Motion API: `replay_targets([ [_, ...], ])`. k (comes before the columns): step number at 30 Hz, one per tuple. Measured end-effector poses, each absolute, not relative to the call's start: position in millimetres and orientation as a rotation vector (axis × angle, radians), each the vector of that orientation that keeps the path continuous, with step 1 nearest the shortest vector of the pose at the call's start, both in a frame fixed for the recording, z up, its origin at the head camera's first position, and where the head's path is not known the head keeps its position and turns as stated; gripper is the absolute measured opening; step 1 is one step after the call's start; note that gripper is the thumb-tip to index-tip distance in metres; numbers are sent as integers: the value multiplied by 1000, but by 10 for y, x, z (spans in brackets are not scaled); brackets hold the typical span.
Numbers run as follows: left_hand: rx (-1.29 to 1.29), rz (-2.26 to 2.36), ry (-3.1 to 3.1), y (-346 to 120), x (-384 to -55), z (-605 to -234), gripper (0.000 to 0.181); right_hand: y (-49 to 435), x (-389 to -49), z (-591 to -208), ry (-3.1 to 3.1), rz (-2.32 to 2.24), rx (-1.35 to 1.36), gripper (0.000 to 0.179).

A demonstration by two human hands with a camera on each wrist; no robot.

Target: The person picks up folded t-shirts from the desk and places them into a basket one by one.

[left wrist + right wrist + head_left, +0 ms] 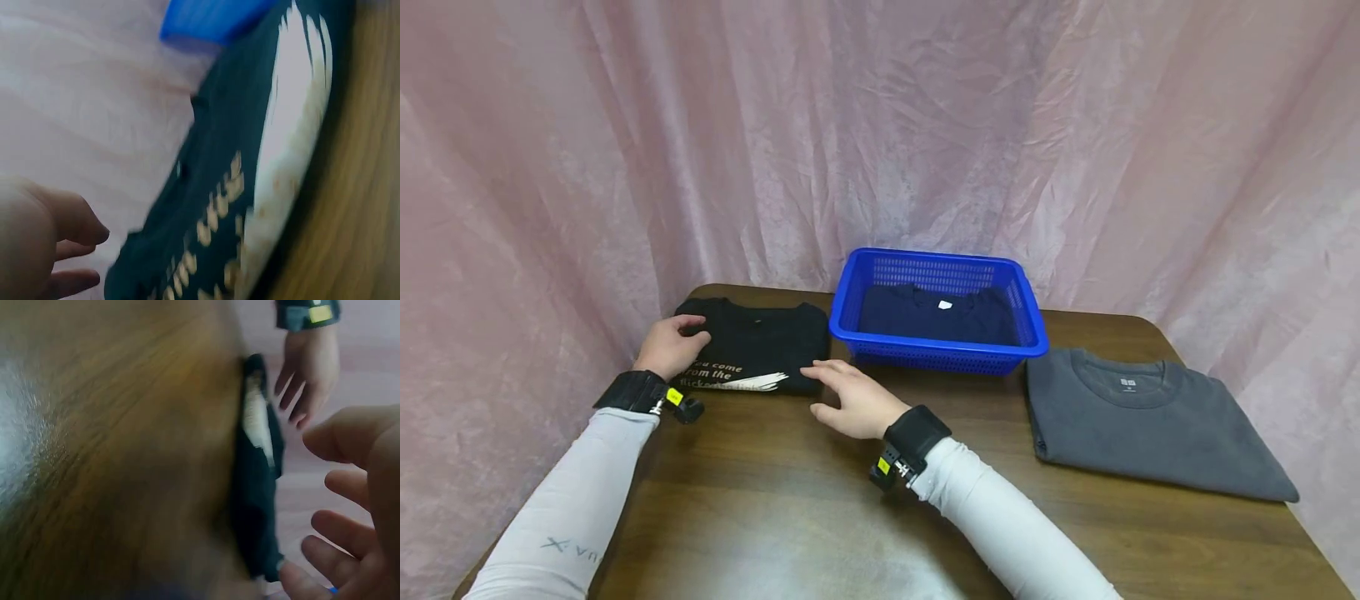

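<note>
A folded black T-shirt [760, 337] with printed lettering and a white brush-stroke design lies on the table's far left. Over its left side is my left hand [672, 346], thumb and fingers apart, holding nothing. At the shirt's right front corner hovers my right hand [859, 400], its fingers loosely spread and nothing in them. The right wrist view shows both hands, with the black shirt [253, 494] beyond the right fingers. In the blurred left wrist view the left hand [47, 240] appears beside the shirt's collar edge, apart from the cloth.
A blue plastic basket [936, 346] stands at the back middle, with a folded navy T-shirt [917, 315] inside. On the right lies a folded grey T-shirt [1150, 433]. A pink curtain [925, 125] hangs behind the wooden table [760, 500].
</note>
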State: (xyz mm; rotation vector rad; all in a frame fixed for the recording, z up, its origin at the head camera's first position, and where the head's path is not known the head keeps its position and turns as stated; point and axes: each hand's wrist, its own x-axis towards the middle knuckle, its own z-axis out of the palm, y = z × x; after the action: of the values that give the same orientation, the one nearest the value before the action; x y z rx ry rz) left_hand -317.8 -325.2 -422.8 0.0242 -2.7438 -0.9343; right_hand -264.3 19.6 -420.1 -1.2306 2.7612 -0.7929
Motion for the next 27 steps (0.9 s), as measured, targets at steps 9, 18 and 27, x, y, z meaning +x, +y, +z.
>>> replay_targets([
  [9, 135, -900, -2826, -3496, -3231, -4384, 45, 5, -2815, -4397, 2700, -633, -1216, 62],
  [18, 124, -892, -2938, -3595, -3261, -4479, 47, -43, -2872, -4471, 2662, -511, -1199, 57],
  [27, 122, -928, -2919, -3635, -3208, -4515, 48, 0, -2924, -4466, 2624, -518, -1191, 50],
])
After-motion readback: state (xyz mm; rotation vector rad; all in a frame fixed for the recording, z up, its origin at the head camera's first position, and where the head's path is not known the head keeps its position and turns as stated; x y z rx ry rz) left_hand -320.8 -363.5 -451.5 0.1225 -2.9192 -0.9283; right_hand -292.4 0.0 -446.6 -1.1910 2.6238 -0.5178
